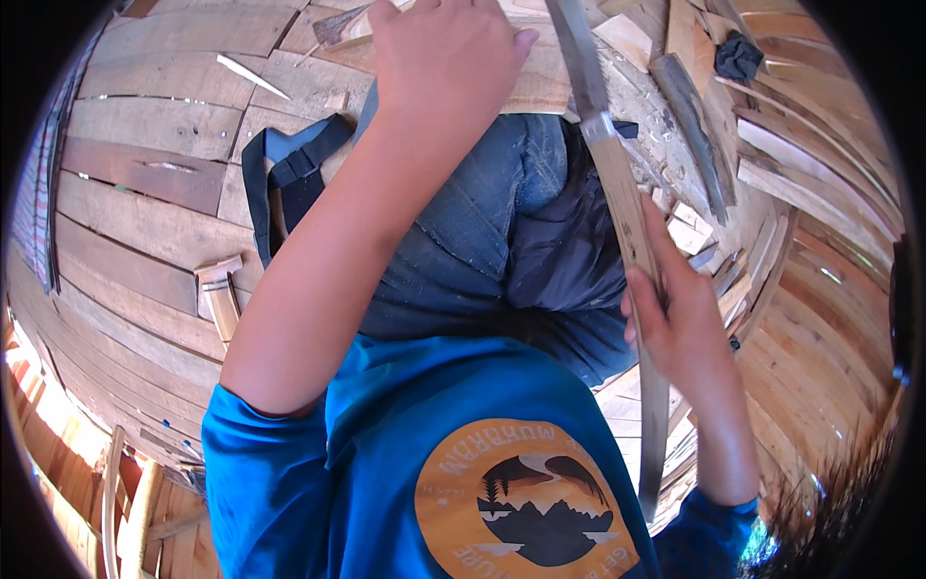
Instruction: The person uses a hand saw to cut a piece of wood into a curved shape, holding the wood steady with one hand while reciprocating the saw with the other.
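My right hand is wrapped round the long, slightly curved wooden handle of a saw. Its narrow metal blade points away from me, with fine teeth along one edge, and runs out of the top of the picture. My left hand bears down on a pale wooden board lying across in front of my knees, just left of the blade. Its thumb sticks out to the right, while the fingertips are cut off by the upper edge. Whether the blade touches the board cannot be made out.
I sit on a plank floor with gaps between boards. A black strap with a buckle lies by my left leg. Wood offcuts and a crumpled dark cloth are at the far right. A small wooden piece rests at left.
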`<state>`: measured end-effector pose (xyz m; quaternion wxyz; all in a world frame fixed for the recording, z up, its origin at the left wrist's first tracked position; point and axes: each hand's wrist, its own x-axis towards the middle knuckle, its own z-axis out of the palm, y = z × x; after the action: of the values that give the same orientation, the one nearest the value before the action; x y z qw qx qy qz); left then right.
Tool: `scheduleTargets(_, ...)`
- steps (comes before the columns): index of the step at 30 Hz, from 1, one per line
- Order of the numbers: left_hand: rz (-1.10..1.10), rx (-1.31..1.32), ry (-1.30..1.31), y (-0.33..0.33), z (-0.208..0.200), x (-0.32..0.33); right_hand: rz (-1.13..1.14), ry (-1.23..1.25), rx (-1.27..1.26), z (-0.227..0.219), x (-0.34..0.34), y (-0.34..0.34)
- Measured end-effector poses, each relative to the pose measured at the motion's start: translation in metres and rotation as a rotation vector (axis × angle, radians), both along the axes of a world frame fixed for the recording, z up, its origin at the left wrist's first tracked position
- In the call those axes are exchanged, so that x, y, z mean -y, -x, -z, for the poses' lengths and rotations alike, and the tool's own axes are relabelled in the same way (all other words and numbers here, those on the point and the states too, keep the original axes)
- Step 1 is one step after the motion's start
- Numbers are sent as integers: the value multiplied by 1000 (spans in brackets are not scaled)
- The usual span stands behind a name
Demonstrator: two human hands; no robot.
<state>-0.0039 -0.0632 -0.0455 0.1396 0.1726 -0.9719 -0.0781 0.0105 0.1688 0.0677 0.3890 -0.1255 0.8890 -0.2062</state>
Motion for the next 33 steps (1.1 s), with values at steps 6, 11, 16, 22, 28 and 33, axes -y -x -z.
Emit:
scheduleTargets(6, 11, 76, 64, 8, -3, -10, 78, 105, -41, 43, -17, -20)
scheduleTargets(11, -34, 67, 120, 3, -9, -8, -9, 137, -106, 53, -27, -32)
scheduleTargets(16, -34, 118, 166, 8, -10, -10, 17, 201, -74, 60, -50, -45)
scheduleTargets(22, -24, 93, 178, 5, -9, -10, -53, 183, -182, 71, -31, -37)
scheduleTargets(28, 36, 102, 141, 9, -5, -8, -100, 94, -198, 71, -48, -58)
scheduleTargets(33, 50, 105, 187, 4, 13, 7, -101, 114, -257, 79, -22, -48)
